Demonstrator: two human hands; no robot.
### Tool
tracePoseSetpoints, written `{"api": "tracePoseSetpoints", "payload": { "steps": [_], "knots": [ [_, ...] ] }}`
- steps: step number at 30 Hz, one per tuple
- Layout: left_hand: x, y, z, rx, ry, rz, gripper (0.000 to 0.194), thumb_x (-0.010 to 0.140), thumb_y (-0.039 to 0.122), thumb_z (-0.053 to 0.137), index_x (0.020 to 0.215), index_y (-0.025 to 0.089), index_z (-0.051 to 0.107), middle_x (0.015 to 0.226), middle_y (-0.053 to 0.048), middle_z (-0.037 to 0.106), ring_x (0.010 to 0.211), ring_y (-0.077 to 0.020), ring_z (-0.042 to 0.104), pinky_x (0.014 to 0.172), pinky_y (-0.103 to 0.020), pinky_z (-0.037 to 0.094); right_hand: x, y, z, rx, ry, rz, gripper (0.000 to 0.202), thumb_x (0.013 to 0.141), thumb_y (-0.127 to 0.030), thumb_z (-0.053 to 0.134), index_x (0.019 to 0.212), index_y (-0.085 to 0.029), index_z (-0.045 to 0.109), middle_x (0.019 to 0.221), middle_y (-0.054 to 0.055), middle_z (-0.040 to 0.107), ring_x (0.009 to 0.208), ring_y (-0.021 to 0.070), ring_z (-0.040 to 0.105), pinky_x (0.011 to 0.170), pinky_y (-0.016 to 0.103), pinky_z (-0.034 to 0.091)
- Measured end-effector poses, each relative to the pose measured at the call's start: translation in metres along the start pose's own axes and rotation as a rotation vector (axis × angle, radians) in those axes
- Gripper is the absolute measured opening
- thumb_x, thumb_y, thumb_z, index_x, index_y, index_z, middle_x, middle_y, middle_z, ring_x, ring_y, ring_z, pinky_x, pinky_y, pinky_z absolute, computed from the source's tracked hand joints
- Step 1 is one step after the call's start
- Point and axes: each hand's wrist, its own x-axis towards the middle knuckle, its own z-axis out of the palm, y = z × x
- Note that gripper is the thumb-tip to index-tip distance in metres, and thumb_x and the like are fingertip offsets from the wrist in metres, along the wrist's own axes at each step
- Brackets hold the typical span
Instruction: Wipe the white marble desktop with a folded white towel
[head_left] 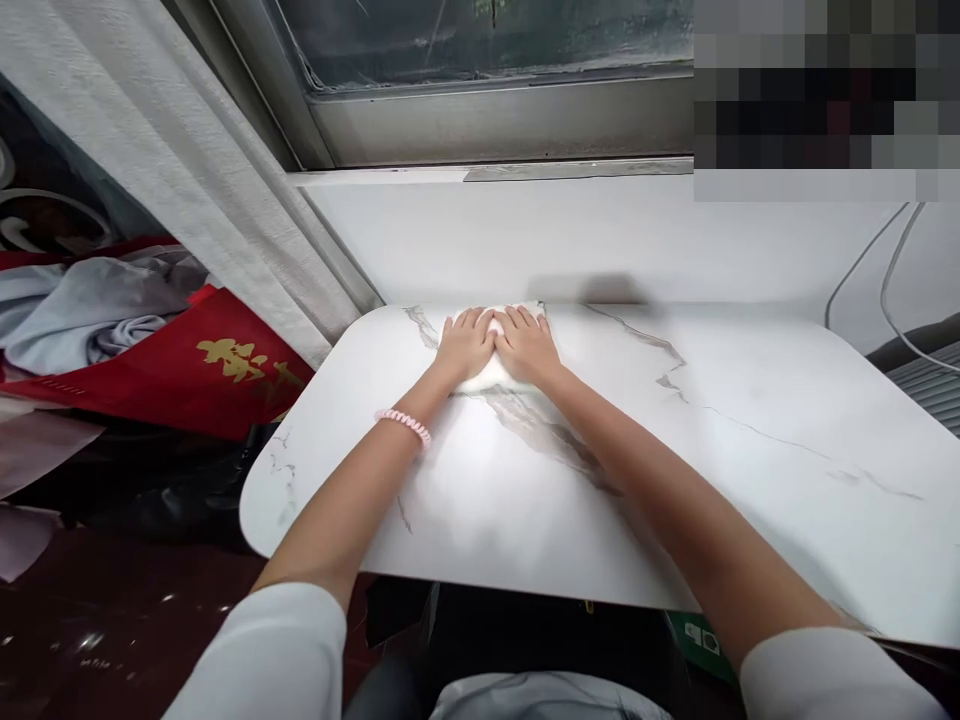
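Note:
A folded white cloth [495, 378] lies on the white marble-patterned table [465, 500], close to the table's far edge by the wall. My left hand [466, 348] rests flat on the cloth's left part, its fingers stretched forward. Beside it, my right hand [527, 347] presses flat on the right part, fingers also stretched out. The two thumbs come close together over the cloth's middle. A pink coiled band [403, 426] circles my left wrist. Both palms hide much of the cloth.
Behind the table stands a white wall [450, 230] below a window [495, 45]. A pale curtain [225, 150] hangs at the left, near a red bag [172, 370] with grey cloth [90, 310] on it. White cables [889, 270] run down the wall at right.

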Motion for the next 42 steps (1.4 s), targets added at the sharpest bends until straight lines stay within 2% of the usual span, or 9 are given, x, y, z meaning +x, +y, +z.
{"api": "tracePoseSetpoints", "payload": {
  "steps": [3,6,13,18,25,30,36,39,42],
  "knots": [
    [0.028,0.006,0.006,0.003,0.033,0.016,0.049,0.101,0.027,0.029,0.148,0.016,0.041,0.156,-0.013,0.041,0.145,-0.0267,0.035,0.119,-0.053,0.025,0.02,0.019,-0.001,-0.023,0.024,0.0,0.054,0.098,-0.025,0.027,0.15,-0.017,0.042,0.16,0.008,0.037,0.148,0.0245,0.029,0.121,0.05,0.018],
    [0.042,0.012,0.012,0.011,0.073,0.02,0.048,0.101,0.026,0.03,0.146,0.016,0.043,0.154,-0.013,0.044,0.143,-0.0268,0.037,0.119,-0.053,0.025,0.03,0.033,-0.004,-0.037,0.032,-0.001,0.054,0.098,-0.024,0.027,0.149,-0.017,0.043,0.16,0.008,0.038,0.148,0.0247,0.03,0.121,0.05,0.02],
    [0.036,0.022,0.015,-0.011,0.063,-0.008,0.052,0.102,0.03,0.027,0.15,0.014,0.038,0.159,-0.013,0.038,0.147,-0.0279,0.031,0.12,-0.056,0.021,0.018,0.037,-0.008,-0.061,0.033,-0.007,0.056,0.098,-0.024,0.026,0.151,-0.016,0.041,0.161,0.008,0.036,0.148,0.0252,0.028,0.121,0.048,0.019],
    [0.005,0.043,0.015,-0.035,0.037,0.016,0.052,0.102,0.032,0.027,0.151,0.016,0.039,0.16,-0.013,0.036,0.149,-0.0275,0.029,0.121,-0.056,0.019,-0.02,0.036,-0.017,-0.1,-0.011,0.023,0.057,0.099,-0.026,0.023,0.154,-0.017,0.037,0.163,0.008,0.032,0.15,0.0251,0.026,0.121,0.049,0.019],
    [-0.059,0.082,0.016,-0.028,0.022,0.031,0.054,0.103,0.031,0.027,0.153,0.013,0.036,0.161,-0.015,0.034,0.15,-0.0299,0.027,0.121,-0.058,0.018,-0.092,0.035,-0.03,-0.174,-0.062,0.012,0.059,0.099,-0.027,0.022,0.156,-0.016,0.033,0.164,0.008,0.029,0.151,0.0255,0.023,0.122,0.05,0.02],
    [-0.115,0.11,0.014,-0.041,0.002,0.047,0.056,0.102,0.031,0.026,0.153,0.01,0.035,0.161,-0.016,0.032,0.15,-0.0321,0.025,0.122,-0.059,0.017,-0.155,0.029,-0.039,-0.209,-0.091,0.009,0.06,0.099,-0.027,0.021,0.157,-0.016,0.032,0.165,0.007,0.027,0.152,0.0261,0.022,0.122,0.05,0.02],
    [-0.178,0.138,0.017,-0.073,-0.031,0.154,0.059,0.103,0.036,0.024,0.155,0.01,0.032,0.163,-0.02,0.024,0.153,-0.0336,0.016,0.121,-0.065,0.015,-0.233,0.03,-0.047,-0.227,-0.082,-0.015,0.062,0.097,-0.032,0.025,0.157,-0.017,0.034,0.164,0.008,0.026,0.153,0.0272,0.019,0.122,0.053,0.02],
    [-0.191,0.145,0.014,-0.113,-0.084,0.193,0.059,0.102,0.039,0.027,0.155,0.012,0.031,0.164,-0.019,0.019,0.153,-0.032,0.011,0.121,-0.065,0.014,-0.253,0.033,-0.048,-0.221,-0.08,-0.018,0.063,0.096,-0.033,0.028,0.157,-0.018,0.034,0.164,0.008,0.024,0.153,0.0265,0.017,0.123,0.053,0.02],
    [-0.189,0.144,0.009,-0.167,-0.16,0.182,0.06,0.102,0.042,0.029,0.156,0.015,0.03,0.165,-0.018,0.018,0.153,-0.0311,0.008,0.122,-0.064,0.012,-0.253,0.035,-0.05,-0.218,-0.087,-0.018,0.062,0.097,-0.033,0.028,0.157,-0.017,0.034,0.164,0.008,0.025,0.153,0.0264,0.018,0.123,0.053,0.02]
  ]
}}
